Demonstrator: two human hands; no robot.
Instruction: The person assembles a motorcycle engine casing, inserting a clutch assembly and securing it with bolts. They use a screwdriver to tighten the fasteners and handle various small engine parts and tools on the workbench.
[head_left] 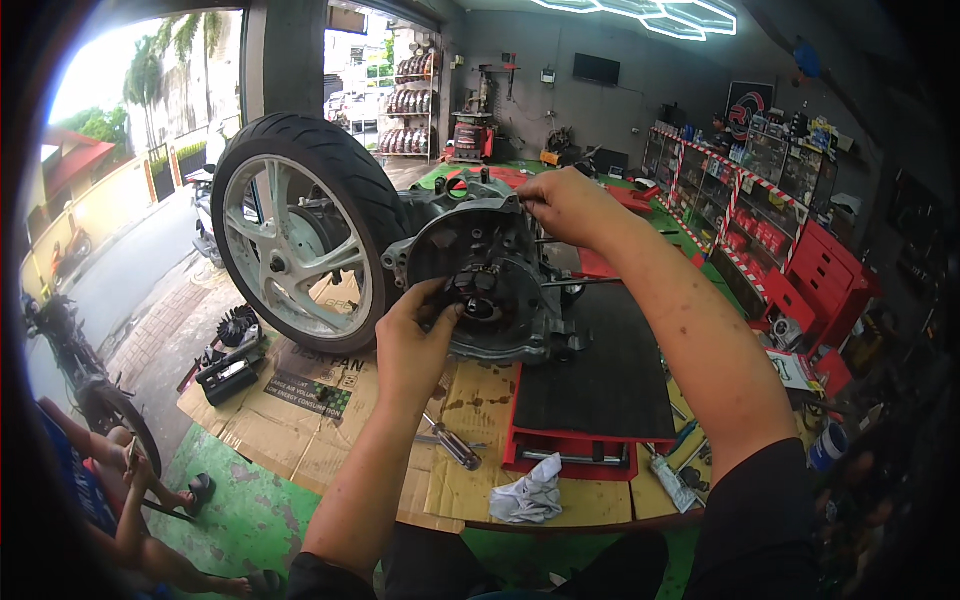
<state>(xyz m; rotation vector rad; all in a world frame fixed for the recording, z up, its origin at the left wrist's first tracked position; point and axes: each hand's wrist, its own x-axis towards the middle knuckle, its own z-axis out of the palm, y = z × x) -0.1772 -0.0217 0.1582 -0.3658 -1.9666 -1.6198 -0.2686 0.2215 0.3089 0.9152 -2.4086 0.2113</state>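
Note:
A grey metal engine casing [437, 247] stands on the bench, its round hollow side facing me. Inside the hollow is a dark, round, lobed part [478, 284]; the fingers of my left hand [412, 338] are closed around its left and lower edge. My right hand [572, 206] pinches at the casing's upper right rim, and whatever lies between the fingertips is hidden. A wheel with a black tyre [345, 165] and pale spokes adjoins the casing on its left. Beneath the casing's right side is a red stand with a black top [595, 375].
Oil-spotted cardboard [390, 465] covers the bench. On it lie a screwdriver [455, 445], a crumpled white rag [528, 492], a black case [228, 380] and a tube [672, 482]. A red tool cabinet [825, 275] stands right. Another person [120, 500] sits at lower left.

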